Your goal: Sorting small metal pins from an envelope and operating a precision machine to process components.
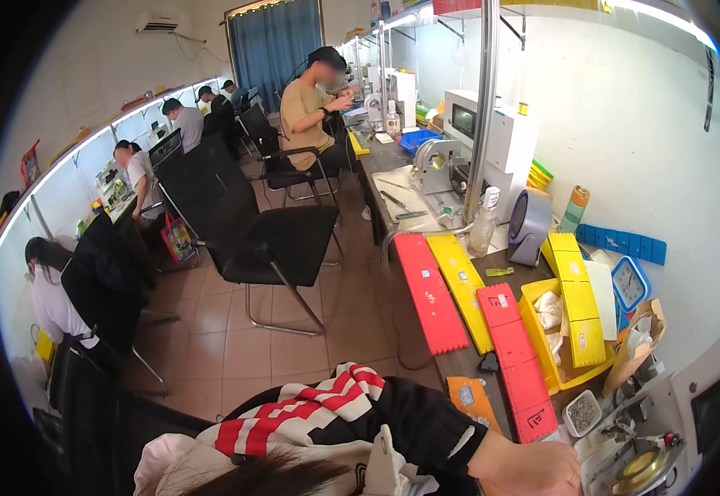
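Note:
My left hand [534, 469] comes in at the lower right, its forearm in a dark sleeve with red and white bands near the shoulder. Its fingers look curled, and the lower edge of the picture cuts them off; whatever they hold is hidden. Just beyond it lies the end of a red segmented strip tray [517, 355]. Close by, a small machine with a round brass-coloured disc [643, 468] stands at the bench's near end. An orange flat piece [474, 401] lies by my wrist. My right hand is outside the picture.
The bench carries a yellow bin [534, 299] with white crumpled material, a tray of small metal bits [581, 413], a clear bottle [483, 223], a purple round device [529, 225] and a blue clock [629, 283]. A black chair [273, 240] stands behind; a person [306, 116] works farther along.

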Motion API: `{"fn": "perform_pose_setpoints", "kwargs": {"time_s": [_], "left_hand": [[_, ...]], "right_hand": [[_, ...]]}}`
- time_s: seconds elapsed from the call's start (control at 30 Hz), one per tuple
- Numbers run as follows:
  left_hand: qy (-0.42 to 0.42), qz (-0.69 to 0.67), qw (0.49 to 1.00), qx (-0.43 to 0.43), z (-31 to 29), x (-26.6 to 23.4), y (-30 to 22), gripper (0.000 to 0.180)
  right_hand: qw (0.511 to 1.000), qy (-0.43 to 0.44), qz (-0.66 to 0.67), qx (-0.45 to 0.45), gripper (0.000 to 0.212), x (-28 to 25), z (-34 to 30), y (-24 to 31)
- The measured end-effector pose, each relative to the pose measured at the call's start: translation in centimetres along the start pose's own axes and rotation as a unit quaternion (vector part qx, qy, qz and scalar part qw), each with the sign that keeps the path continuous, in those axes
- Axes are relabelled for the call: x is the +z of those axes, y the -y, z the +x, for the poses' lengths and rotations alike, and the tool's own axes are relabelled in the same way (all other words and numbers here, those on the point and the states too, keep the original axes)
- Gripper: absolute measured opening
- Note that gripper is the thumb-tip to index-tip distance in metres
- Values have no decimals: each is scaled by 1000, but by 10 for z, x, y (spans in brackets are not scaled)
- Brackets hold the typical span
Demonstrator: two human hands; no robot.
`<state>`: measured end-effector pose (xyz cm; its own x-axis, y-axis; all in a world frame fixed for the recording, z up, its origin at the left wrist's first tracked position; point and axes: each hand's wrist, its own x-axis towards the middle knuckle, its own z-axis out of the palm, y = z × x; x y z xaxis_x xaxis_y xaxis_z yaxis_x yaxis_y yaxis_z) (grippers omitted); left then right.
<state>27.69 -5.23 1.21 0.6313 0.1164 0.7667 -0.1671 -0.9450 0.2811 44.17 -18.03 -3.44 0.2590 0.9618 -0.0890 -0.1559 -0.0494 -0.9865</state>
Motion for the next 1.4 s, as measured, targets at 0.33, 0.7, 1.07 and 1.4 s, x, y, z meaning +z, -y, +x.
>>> {"fn": "perform_pose_setpoints", "kwargs": {"time_s": [0.33, 0.7, 1.07, 1.4], "left_hand": [[-32, -1, 996, -80, -4, 3, -11, 30], [51, -121, 989, -64, 14, 0, -12, 23], [50, 10, 987, -152, 34, -34, 20, 18], [66, -27, 972, -223, 87, -39, 48, 18]], "right_hand": [[997, -73, -24, -32, 14, 6, -11, 10], [990, -110, -67, -64, 16, 18, -24, 3], [992, -30, -97, -70, 21, -5, -18, 13], [986, -64, -142, -66, 21, -25, -18, 37]]}}
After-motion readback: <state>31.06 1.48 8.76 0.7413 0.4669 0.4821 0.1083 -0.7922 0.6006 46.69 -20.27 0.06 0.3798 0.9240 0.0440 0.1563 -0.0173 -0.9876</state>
